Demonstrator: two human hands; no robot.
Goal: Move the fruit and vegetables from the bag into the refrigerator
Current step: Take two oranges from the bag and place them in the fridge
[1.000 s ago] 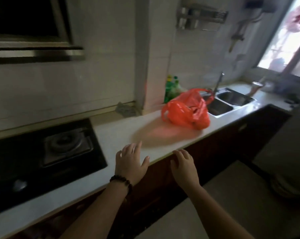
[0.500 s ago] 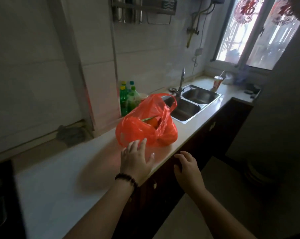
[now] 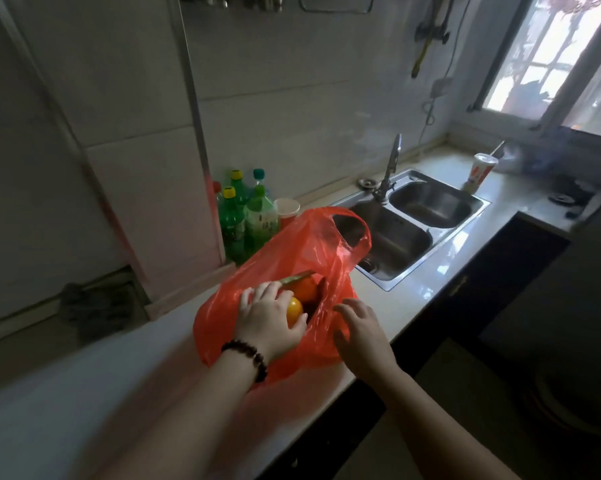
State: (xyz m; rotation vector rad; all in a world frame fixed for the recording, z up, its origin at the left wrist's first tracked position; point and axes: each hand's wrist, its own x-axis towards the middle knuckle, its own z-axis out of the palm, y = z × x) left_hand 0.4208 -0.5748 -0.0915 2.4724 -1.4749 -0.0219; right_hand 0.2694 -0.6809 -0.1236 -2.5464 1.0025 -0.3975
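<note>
Fruit and vegetables sit inside the red plastic bag (image 3: 292, 258), which slumps on the pale countertop (image 3: 84, 393) just left of the double steel sink (image 3: 410, 220). One bag handle loops up toward the sink; the mouth gapes open toward me. Behind the bag, against the tiled wall, stands a cluster of green bottles (image 3: 245, 216) with a paper cup (image 3: 286, 208) beside them. Past the sink, on its far side, a lidded drink cup (image 3: 481, 172) with a straw stands near the window.

My left hand (image 3: 268, 318), with a dark bead bracelet (image 3: 247, 358) at the wrist, reaches into the bag's mouth, fingers curled around a yellow-orange fruit (image 3: 294, 315). Just beyond it in the bag lies a darker orange fruit (image 3: 304, 289) under a green strip I cannot identify. My right hand (image 3: 359, 336) hovers at the bag's sink-side edge, fingers spread and holding nothing; whether it touches the plastic I cannot tell.
</note>
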